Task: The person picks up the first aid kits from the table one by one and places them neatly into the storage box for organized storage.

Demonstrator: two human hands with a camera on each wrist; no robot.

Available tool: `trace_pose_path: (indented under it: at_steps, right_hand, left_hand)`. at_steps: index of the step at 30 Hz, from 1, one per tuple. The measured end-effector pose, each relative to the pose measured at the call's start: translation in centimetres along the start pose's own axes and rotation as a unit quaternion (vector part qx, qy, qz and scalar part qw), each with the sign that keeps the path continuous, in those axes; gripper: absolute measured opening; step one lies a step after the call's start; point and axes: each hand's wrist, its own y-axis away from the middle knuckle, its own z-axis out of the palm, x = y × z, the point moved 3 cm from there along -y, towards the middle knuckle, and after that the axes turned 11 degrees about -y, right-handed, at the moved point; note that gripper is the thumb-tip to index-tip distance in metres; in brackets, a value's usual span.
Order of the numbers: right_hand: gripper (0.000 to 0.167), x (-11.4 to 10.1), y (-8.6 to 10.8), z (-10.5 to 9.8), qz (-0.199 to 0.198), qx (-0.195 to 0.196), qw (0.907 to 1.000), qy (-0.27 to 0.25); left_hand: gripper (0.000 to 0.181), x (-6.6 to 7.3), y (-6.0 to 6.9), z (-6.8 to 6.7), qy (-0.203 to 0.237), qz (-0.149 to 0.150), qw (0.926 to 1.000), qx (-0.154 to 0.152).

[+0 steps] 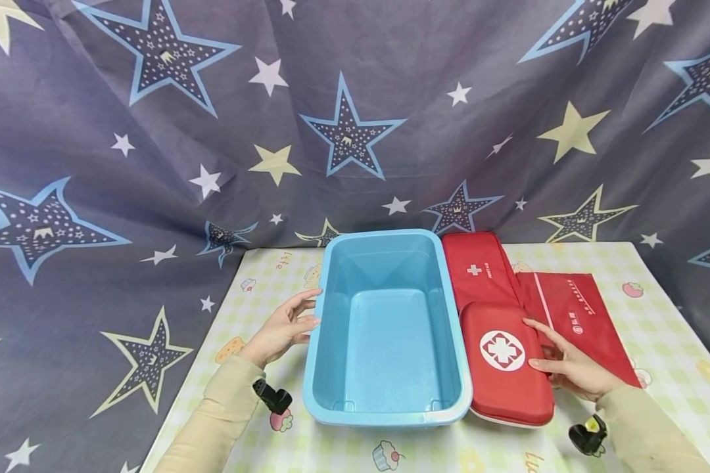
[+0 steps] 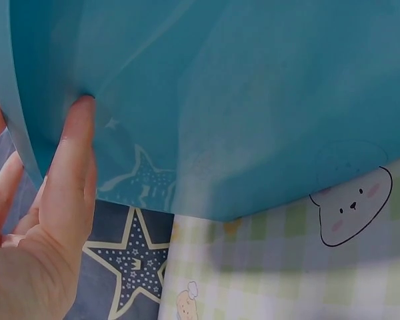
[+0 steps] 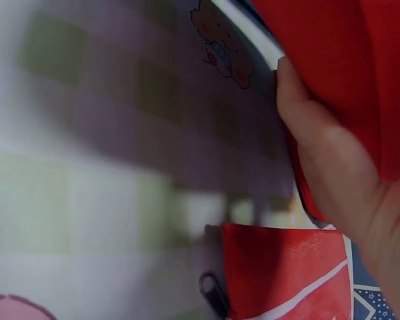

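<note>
A light blue plastic bin (image 1: 393,355) stands on the table with its inside bare. My left hand (image 1: 284,328) is at its left side, with fingertips touching the rim. In the left wrist view, one finger (image 2: 70,160) meets the outer wall below the rim. To the right of the bin is a red hard first-aid case (image 1: 509,387) with a white cross in a circle. My right hand (image 1: 576,368) holds its right side, thumb and index finger on top. In the right wrist view, another finger (image 3: 300,107) lies along the case's edge.
A red first-aid bag (image 1: 473,266) with a small white cross lies behind the case, against the bin. A flat red pouch (image 1: 591,322) with white print lies further right. The table has a checked cloth (image 1: 674,315), and a star-patterned curtain (image 1: 390,177) hangs behind it.
</note>
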Motion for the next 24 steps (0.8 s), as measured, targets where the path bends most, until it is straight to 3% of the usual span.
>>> trace_pose_path:
  at_steps: [16,24]
  right_hand:
    - [0.066,-0.9,0.3,-0.3,-0.008,0.000,1.0000,-0.002]
    - [0.068,-1.5,0.7,-0.3,0.004,0.028,0.9996,0.002]
  left_hand:
    - [0.063,-0.2,0.0,0.0,0.004,-0.007,1.0000,0.002]
    - [0.063,-0.1,0.0,0.0,0.002,-0.007,1.0000,0.001]
